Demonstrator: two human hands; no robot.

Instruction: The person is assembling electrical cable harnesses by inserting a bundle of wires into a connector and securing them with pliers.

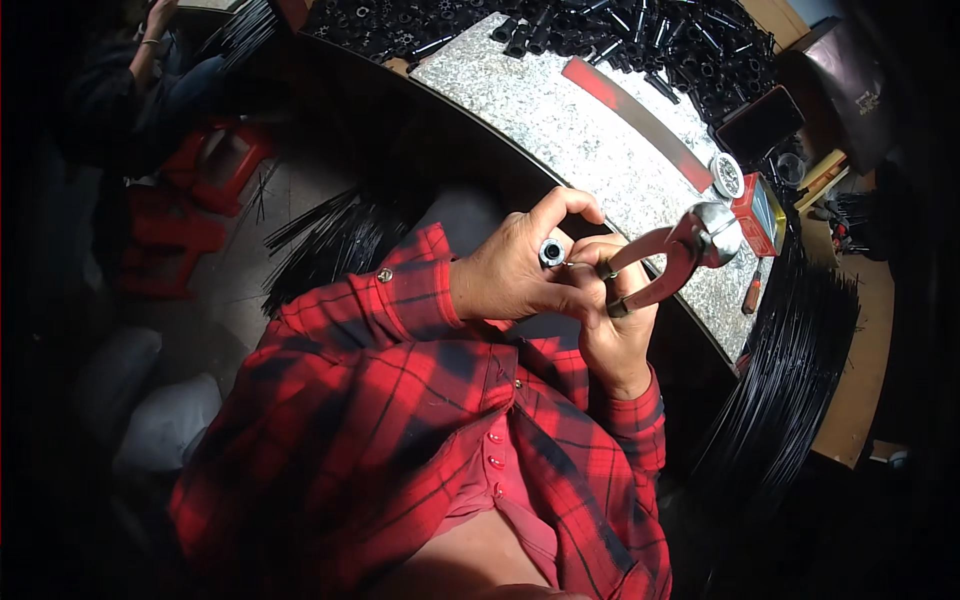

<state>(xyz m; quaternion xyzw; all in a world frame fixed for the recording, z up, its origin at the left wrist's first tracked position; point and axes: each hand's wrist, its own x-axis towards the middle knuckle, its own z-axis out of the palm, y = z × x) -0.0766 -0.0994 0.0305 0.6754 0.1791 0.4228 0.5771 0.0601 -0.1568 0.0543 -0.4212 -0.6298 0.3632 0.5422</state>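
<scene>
My left hand [520,262] is closed around a small tube-like part [551,252] with a pale metal ring and a dark hole facing up. Held in my right hand [617,340] are end-cutting pincers [672,262] with red handles; their steel jaws point away to the right, over the table edge. The fingertips of both hands meet just right of the tube. Something thin and brassy shows between them, too small to name.
On the speckled tabletop [520,110] lie a long red-ended strip [640,125], a white round dial [727,176], a red box [760,215] and a screwdriver [752,292]. Black parts [650,35] heap behind. Black rod bundles [790,360] flank me. Red stools [215,170] and another person [150,60] are left.
</scene>
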